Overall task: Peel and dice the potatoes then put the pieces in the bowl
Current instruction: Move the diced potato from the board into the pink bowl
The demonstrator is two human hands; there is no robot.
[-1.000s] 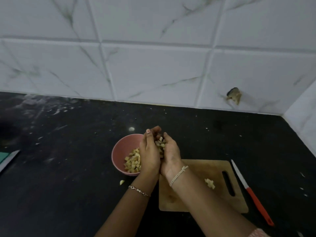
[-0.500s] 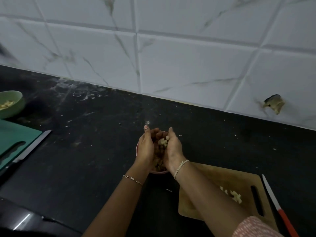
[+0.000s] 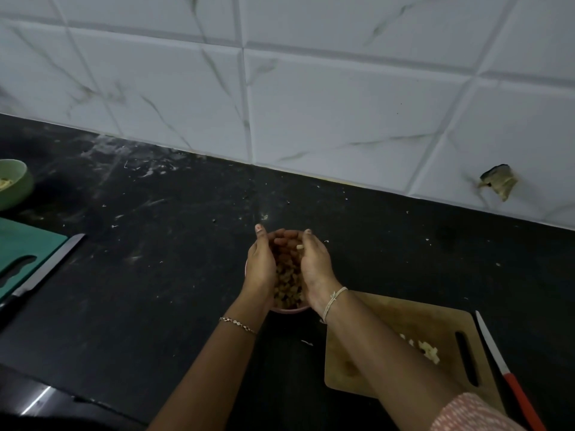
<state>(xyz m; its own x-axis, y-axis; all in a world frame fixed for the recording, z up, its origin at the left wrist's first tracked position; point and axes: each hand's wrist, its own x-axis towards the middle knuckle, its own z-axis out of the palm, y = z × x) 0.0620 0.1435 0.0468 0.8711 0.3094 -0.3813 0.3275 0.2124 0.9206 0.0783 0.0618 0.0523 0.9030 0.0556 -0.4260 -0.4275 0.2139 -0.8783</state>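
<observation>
Both hands cupped together over the pink bowl (image 3: pixel 291 310), palms facing each other, fingers curled and loosely parted: left hand (image 3: pixel 261 269) and right hand (image 3: pixel 315 269) form a chute, not a clench. Diced potato (image 3: pixel 287 283) shows in the gap between the palms; one piece sits at the right fingertips (image 3: pixel 300 246). Whether the pieces are resting in the bowl or partly held by the palms cannot be told, since the hands hide most of the rim. Judged step: transfer of a handful into the bowl, at or near release. A small heap of leftover pieces (image 3: pixel 429 351) lies on the wooden board (image 3: pixel 382 325), just right of the bowl, so the task looks late but not finished. Next move, as a judgement: open the palms fully, then reach the right hand back across the board to gather the remainder. The red-handled knife (image 3: pixel 504 368) lies along the board's right edge, blade pointing away; the sweep should stop short of it. One stray bit (image 3: pixel 306 342) sits on the black counter (image 3: pixel 171 275) near the bowl. Left of the bowl the counter is open up to a green board (image 3: pixel 21 253) and a second knife (image 3: pixel 46 265); a green bowl (image 3: pixel 14 185) stands well apart at far left.
</observation>
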